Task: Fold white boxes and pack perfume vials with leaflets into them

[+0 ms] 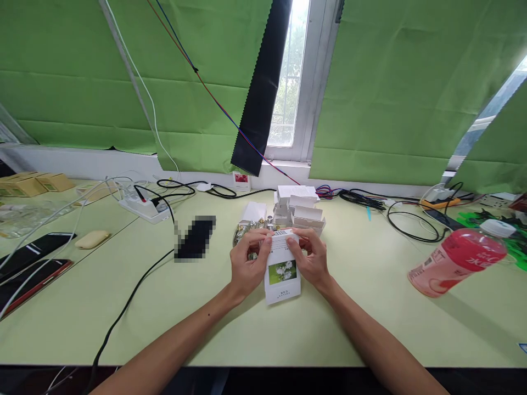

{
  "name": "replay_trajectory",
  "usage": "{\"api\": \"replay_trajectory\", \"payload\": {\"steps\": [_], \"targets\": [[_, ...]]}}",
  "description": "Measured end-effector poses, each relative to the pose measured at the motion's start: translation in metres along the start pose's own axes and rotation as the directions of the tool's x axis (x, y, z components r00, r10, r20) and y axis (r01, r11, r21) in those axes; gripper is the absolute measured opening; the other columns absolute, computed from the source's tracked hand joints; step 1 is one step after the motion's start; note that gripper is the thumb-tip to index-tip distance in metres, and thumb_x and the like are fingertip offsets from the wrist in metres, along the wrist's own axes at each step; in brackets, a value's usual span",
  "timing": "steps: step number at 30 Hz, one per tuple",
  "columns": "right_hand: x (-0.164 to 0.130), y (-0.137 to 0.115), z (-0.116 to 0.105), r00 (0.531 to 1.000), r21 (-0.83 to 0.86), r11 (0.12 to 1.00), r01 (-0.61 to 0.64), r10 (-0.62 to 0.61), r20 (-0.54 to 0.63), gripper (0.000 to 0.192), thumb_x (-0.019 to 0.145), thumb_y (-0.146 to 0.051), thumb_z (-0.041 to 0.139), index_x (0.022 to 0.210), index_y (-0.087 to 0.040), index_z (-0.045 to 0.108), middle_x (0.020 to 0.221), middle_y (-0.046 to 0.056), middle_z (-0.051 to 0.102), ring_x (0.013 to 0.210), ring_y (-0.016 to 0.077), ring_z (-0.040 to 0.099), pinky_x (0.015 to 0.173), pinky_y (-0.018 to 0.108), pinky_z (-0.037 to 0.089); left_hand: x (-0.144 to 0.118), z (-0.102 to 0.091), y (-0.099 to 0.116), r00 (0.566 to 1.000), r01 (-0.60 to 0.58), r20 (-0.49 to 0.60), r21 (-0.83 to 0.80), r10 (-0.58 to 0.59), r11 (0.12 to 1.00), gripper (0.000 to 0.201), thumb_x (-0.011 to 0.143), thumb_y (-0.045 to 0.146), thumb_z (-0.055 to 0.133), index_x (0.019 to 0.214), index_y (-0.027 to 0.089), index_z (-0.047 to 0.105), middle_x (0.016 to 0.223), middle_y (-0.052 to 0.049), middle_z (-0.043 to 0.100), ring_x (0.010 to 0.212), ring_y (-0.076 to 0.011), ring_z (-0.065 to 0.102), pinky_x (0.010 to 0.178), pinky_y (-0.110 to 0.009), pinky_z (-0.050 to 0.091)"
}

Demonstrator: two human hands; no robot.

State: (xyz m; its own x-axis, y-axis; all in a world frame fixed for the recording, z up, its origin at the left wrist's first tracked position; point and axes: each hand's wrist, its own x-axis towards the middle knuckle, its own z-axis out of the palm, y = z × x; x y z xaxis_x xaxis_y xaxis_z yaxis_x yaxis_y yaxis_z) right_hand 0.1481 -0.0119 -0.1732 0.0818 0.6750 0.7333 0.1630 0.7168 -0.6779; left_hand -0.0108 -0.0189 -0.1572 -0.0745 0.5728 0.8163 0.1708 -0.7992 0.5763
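Between both hands is a small white cardboard box, printed with white flowers on green and a barcode at its far end. My left hand pinches its far left edge, thumb on the printed face. On the far right edge, my right hand grips it the same way. Fingers under the box are hidden. Just past my left hand lie shiny metallic pieces, partly covered by the hand. Beyond my hands, several white cardboard boxes are piled, some with open flaps.
A pink drink bottle stands at the right. Phones, a yellowish case and a power strip lie left, with a black cable crossing the table. Coiled cables run along the back; brown boxes sit far left.
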Motion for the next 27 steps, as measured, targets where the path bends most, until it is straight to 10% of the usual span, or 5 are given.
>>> {"api": "replay_trajectory", "payload": {"steps": [19, 27], "targets": [[0.001, -0.002, -0.002, 0.99, 0.145, 0.979, -0.143, 0.14, 0.034, 0.012, 0.096, -0.037, 0.062, 0.095, -0.024, 0.063, 0.085, 0.002, 0.074, 0.058, 0.0134, 0.064, 0.05, 0.026, 0.053, 0.005, 0.004, 0.006, 0.963, 0.262, -0.022, -0.14, -0.267, 0.955, 0.017, 0.091, 0.035, 0.07, 0.086, 0.019, 0.065, 0.094, -0.005, 0.075, 0.072, -0.0144, 0.072, 0.056, -0.023, 0.061], [0.004, -0.007, -0.003, 0.983, 0.225, 0.959, -0.174, 0.155, 0.096, 0.011, 0.099, -0.034, 0.058, 0.102, -0.025, 0.064, 0.118, 0.006, 0.073, 0.056, 0.0097, 0.059, 0.051, 0.027, 0.05, 0.012, 0.001, 0.009, 0.926, 0.366, -0.042, -0.151, -0.376, 0.918, 0.022, 0.087, 0.039, 0.073, 0.084, 0.019, 0.066, 0.089, -0.004, 0.076, 0.067, -0.0139, 0.071, 0.052, -0.021, 0.058]]}}
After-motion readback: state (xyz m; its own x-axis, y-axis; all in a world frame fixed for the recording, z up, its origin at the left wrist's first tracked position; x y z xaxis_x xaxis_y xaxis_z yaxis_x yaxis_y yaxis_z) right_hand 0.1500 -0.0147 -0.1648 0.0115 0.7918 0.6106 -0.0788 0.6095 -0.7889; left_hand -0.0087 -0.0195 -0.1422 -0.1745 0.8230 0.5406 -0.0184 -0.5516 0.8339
